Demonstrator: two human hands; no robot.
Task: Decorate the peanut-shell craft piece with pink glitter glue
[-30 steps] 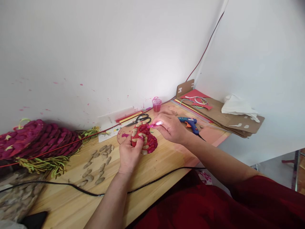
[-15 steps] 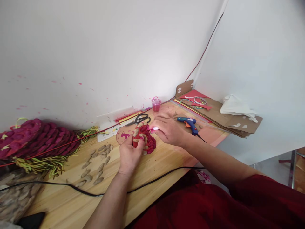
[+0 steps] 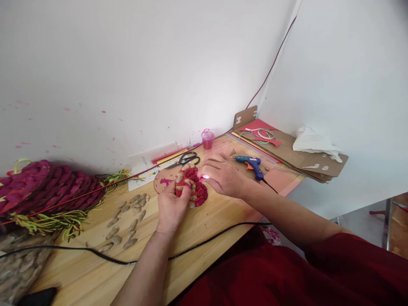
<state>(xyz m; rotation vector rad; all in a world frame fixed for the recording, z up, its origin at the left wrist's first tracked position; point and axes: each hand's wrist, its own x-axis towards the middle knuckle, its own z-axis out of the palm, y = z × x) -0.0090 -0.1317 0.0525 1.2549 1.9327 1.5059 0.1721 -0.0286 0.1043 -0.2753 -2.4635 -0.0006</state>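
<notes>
My left hand (image 3: 174,208) is closed on the near left edge of a red disc (image 3: 180,187) covered with peanuts. Peanuts (image 3: 188,182) on its left part are bare and tan; those on the right (image 3: 199,191) are coated in wet-looking magenta paint. Over the disc's right edge, my right hand (image 3: 223,174) pinches a small white, pink-tipped thing (image 3: 205,176) against the painted side. Fingers hide most of it, so its kind does not show. Behind the disc lies a round brown cardboard piece (image 3: 162,182) with magenta smears. Loose peanuts (image 3: 129,221) are spread to the left.
A cup of pink paint (image 3: 208,140) stands by the wall, near black scissors (image 3: 188,159). A blue glue gun (image 3: 250,163) lies right of my right hand. Magenta peanut discs (image 3: 54,187) with yarn tassels are stacked left. A black cable (image 3: 111,257) crosses the wooden table.
My right hand has shifted very slightly along the painted side of the disc with the small white thing. The left hand keeps its hold; the view has turned a little.
</notes>
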